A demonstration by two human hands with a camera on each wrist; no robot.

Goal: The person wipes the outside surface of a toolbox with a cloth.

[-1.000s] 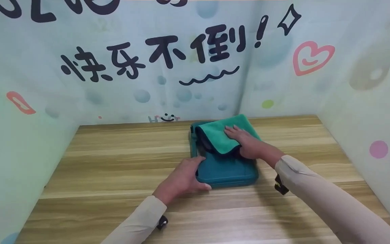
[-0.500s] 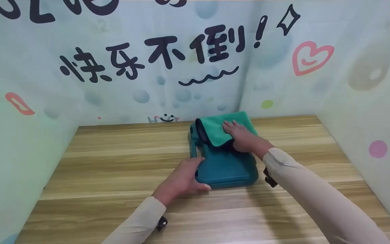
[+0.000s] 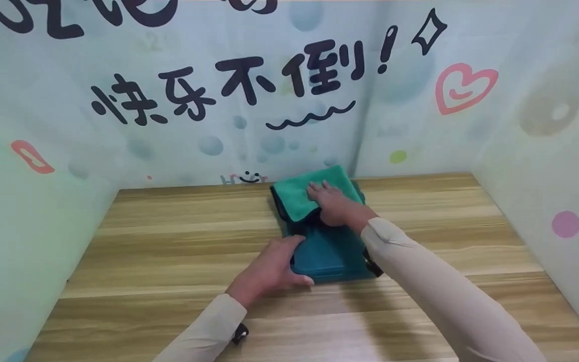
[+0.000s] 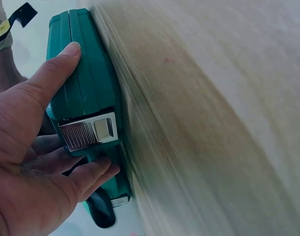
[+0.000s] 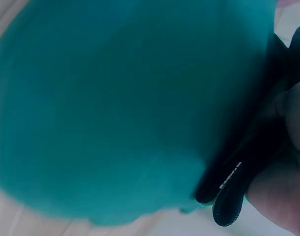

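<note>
A teal hard case (image 3: 327,256) lies flat on the wooden table. At its near left corner my left hand (image 3: 271,264) holds it, thumb along the front side. The left wrist view shows the fingers against another side, beside a metal latch (image 4: 89,132). My right hand (image 3: 339,205) presses a folded green cloth (image 3: 294,198) with a dark edging onto the far part of the lid. Its fingers stretch out over the cloth. In the right wrist view, the cloth's dark folded edge (image 5: 231,194) shows beside the hand, over the blurred lid.
The wooden tabletop (image 3: 179,241) runs back to a printed curtain (image 3: 179,146) with black lettering. Pale patterned side panels (image 3: 546,166) stand left and right. Black straps with small devices sit at both wrists, below the beige sleeves (image 3: 435,276).
My right hand and the cloth have slid left across the lid, after first moving slightly away from me. The case's far right corner is now uncovered. My left hand has stayed at its corner.
</note>
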